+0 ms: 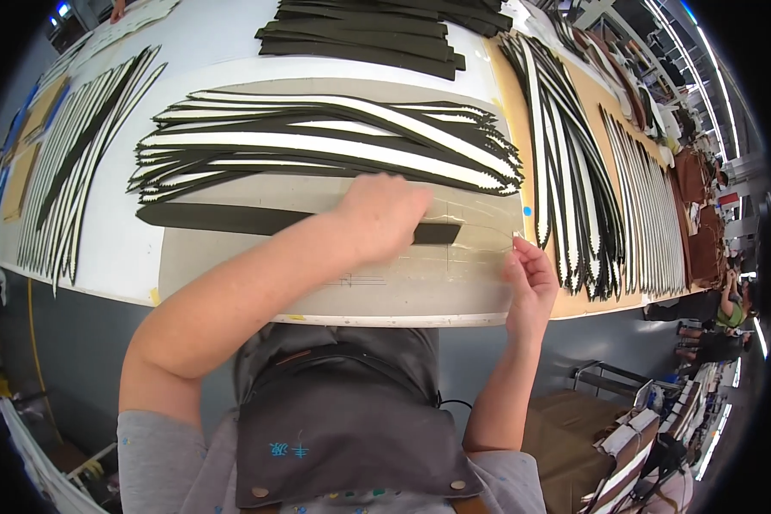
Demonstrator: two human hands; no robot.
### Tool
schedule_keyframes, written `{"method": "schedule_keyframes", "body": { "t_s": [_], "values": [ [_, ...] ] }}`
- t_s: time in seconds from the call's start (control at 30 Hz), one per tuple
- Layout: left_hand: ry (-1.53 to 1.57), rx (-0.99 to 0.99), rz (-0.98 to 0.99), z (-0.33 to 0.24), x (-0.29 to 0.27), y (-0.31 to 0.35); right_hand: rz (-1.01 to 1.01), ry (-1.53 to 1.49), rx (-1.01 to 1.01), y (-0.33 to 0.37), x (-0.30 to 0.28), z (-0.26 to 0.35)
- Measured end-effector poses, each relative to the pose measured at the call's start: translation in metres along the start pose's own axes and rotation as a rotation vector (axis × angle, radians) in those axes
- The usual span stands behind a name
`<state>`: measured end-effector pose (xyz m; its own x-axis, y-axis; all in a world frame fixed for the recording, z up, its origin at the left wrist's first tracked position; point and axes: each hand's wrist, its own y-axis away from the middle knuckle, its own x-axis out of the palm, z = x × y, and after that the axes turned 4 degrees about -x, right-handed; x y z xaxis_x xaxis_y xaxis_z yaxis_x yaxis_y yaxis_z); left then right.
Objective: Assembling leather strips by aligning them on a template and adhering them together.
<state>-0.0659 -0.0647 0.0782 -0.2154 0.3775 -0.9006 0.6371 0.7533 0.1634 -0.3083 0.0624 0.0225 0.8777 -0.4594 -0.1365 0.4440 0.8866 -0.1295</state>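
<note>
A long black strip (223, 216) lies crosswise on the grey mat (231, 274), close to its near edge. My left hand (385, 218) rests over this strip with its fingers curled, and they hide what they may be holding. The strip's squared right end sticks out past that hand. To the right, my right hand (533, 267) is closed in a pinch on the end of a thin, clear strip (488, 226), which arcs left toward the black strip's end. Just beyond both hands lies a pile of black-and-white strips (317, 137) with jagged ends.
More black strips (360, 38) are stacked at the far side. Black-and-white strips stand in rows at the left (86, 163) and on the brown board (587, 103) at the right. The table's near edge (385, 322) runs in front of my dark apron (343, 428).
</note>
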Motion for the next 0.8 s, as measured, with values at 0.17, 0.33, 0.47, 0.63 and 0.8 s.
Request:
{"method": "schedule_keyframes", "body": {
  "t_s": [0.17, 0.33, 0.47, 0.63, 0.8],
  "values": [
    [0.805, 0.215, -0.279, -0.025, -0.127, 0.015, 0.309, -0.263, -0.013, 0.002, 0.040, 0.029],
    [1.341, 0.957, -0.350, 0.020, -0.195, 0.056, 0.292, 0.146, -0.441, -0.022, 0.077, 0.067],
    [1.702, 0.633, -0.740, 0.075, -0.162, 0.100, 0.098, 0.260, -0.575, -0.032, 0.068, 0.064],
    [1.833, 0.305, -0.490, 0.179, -0.022, 0.151, 0.344, 0.636, -0.641, -0.023, 0.056, 0.025],
    [1.434, -0.306, -0.414, 0.219, 0.037, 0.200, 0.515, 0.701, -0.546, 0.020, 0.048, -0.006]
  ]
}}
